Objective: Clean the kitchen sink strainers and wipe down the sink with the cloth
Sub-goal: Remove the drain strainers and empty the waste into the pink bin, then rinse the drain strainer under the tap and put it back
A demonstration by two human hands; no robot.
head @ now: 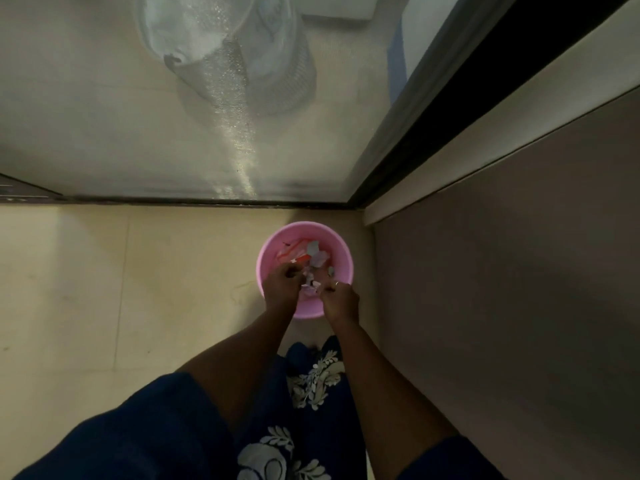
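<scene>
Presently, contents of the head view, item by item.

1. Round pink plastic bin (pixel 334 239), upright on the pale beige floor tiles (pixel 104 289), in the corner between a dark-framed glass door (pixel 377 161) and a grey-brown wall panel (pixel 502 271). It holds a red-and-white wrapper (pixel 294 255) and grey scraps of litter (pixel 317 259).

2. Left hand (pixel 281 284) and right hand (pixel 341 299): close together but not touching, both above the near side of the bin, fingers curled inward. Something small and pale lies in the gap between them; whether either hand clamps on it cannot be told. A thin ring (pixel 336 282) shows on the right hand.

3. Sink strainer: not identifiable. If it is the small thing between the hands, the fingers hide most of it. Kitchen sink and cloth: not in view.

4. Handling, as judgement: such a strainer would be light and stiff. It is likely wet and greasy, hence slippery. It is best pinched by the rim from both sides, mesh downward over the bin, and tapped rather than squeezed, since thin mesh dents.

5. Also: dark blue garment with white leaf pattern (pixel 311 386); behind the glass, a blurred pale perforated basket (pixel 294 74).
</scene>
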